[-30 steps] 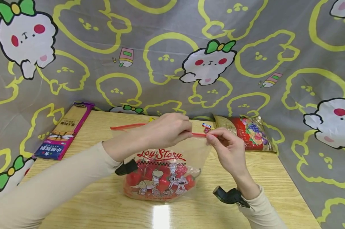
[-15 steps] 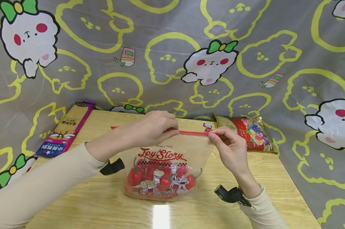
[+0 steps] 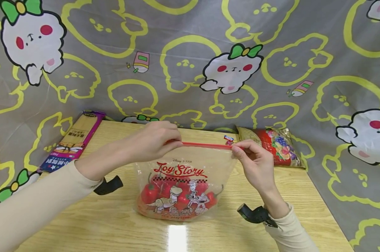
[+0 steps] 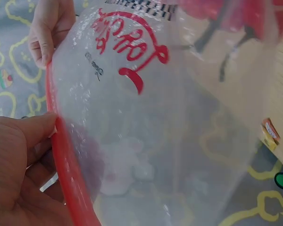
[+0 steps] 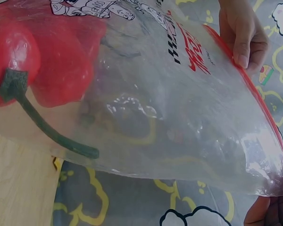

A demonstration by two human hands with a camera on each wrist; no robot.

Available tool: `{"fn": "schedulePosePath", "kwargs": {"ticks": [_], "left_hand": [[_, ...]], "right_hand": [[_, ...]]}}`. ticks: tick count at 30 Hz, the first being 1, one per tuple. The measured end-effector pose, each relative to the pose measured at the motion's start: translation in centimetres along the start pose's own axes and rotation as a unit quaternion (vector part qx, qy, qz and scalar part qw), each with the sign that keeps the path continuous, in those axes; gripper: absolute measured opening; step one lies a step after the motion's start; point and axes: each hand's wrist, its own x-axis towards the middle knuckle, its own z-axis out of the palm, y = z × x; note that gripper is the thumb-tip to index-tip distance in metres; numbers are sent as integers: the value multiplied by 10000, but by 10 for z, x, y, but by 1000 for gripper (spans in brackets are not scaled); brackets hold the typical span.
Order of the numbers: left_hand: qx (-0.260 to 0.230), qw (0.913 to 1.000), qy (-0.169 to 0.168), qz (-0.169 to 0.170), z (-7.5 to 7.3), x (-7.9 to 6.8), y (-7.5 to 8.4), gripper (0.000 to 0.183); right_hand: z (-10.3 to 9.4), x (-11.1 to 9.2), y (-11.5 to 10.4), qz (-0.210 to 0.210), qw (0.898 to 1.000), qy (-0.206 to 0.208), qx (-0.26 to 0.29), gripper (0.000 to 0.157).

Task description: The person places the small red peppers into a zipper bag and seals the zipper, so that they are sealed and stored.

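A clear zip bag [image 3: 183, 164] with red "Toy Story" print stands upright on the table, its red zip strip [image 3: 205, 144] along the top. Through the plastic show several red peppers [image 3: 150, 193] with green stems, one pepper [image 5: 19, 56] close up in the right wrist view. My left hand [image 3: 160, 138] pinches the strip left of its middle, thumb [image 4: 42, 126] against the red edge. The bag's left top corner is hidden behind that hand and forearm. At the right top corner, my right hand [image 3: 256, 162] pinches the strip's end between thumb and fingers.
A purple pasta packet [image 3: 73, 141] lies at the table's left back. A red and gold bag [image 3: 275, 146] with fruit pictures lies at the right back, with small wrapped candies [image 3: 229, 139] beside it. A patterned grey cloth [image 3: 183, 70] hangs behind the wooden table [image 3: 114, 217].
My left hand has slid leftward along the zip strip, uncovering more of the strip and the printed lettering. The right hand keeps its grip on the corner, almost unmoved.
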Motion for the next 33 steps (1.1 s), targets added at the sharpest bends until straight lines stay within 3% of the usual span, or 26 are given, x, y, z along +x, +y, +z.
{"fn": "schedulePosePath", "kwargs": {"ticks": [19,33], "left_hand": [[204,9991,344,-141,-18,-42,-22,4],[462,9970,285,-560,-34,-71,-33,6]], "right_hand": [[-2,0,1,-50,9999,126,-30,10],[-5,-1,5,-51,9991,201,-362,8]]}}
